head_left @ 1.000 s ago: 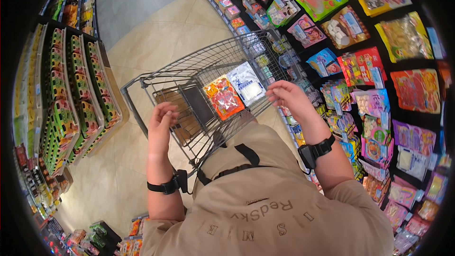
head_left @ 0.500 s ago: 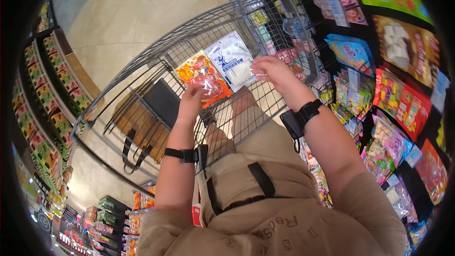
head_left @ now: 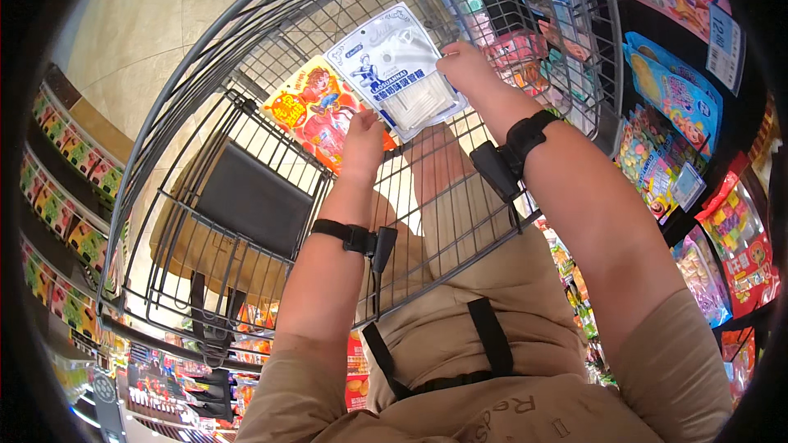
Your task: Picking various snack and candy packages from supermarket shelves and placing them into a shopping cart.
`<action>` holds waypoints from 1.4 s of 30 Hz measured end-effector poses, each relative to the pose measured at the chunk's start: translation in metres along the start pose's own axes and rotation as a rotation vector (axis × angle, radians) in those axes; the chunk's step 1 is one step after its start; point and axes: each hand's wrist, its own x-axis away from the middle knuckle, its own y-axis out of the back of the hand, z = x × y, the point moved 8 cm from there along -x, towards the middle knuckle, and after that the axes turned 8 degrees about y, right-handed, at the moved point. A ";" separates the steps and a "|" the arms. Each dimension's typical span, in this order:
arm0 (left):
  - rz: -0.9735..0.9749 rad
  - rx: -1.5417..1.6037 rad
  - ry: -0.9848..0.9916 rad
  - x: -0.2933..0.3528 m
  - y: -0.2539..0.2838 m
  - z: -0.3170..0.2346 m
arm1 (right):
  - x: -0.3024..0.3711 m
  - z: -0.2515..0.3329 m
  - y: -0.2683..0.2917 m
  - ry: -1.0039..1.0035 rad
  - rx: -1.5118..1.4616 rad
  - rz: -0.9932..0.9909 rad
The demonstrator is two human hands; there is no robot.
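Observation:
A white and blue packet (head_left: 392, 61), with a clear window showing pale sticks inside, is tilted up between my hands. My right hand (head_left: 476, 74) pinches its right edge. My left hand (head_left: 365, 148) has its fingers closed at the lower left edge of that packet. Beneath it and to the left, partly covered, lies a yellow and orange packet (head_left: 300, 107) with a cartoon figure on it. My left fingers overlap this packet too; whether they also grip it is hidden. Both packets are over the wire shopping cart (head_left: 164, 131).
A dark panel (head_left: 256, 197) and a brown board lie at the cart's left side. Shelves of hanging candy bags, among them a blue bag (head_left: 677, 90) and a red bag (head_left: 743, 246), stand close at my right. More packed shelves (head_left: 70, 184) run along the left beyond the pale floor.
My left hand has moved right, from the middle of the orange packet to the white packet's edge. The white packet is higher and overlaps the orange one. The view has shifted closer to the cart.

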 end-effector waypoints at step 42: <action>0.033 0.379 -0.904 0.510 0.272 -0.016 | 0.523 0.267 -0.043 0.381 -0.625 0.769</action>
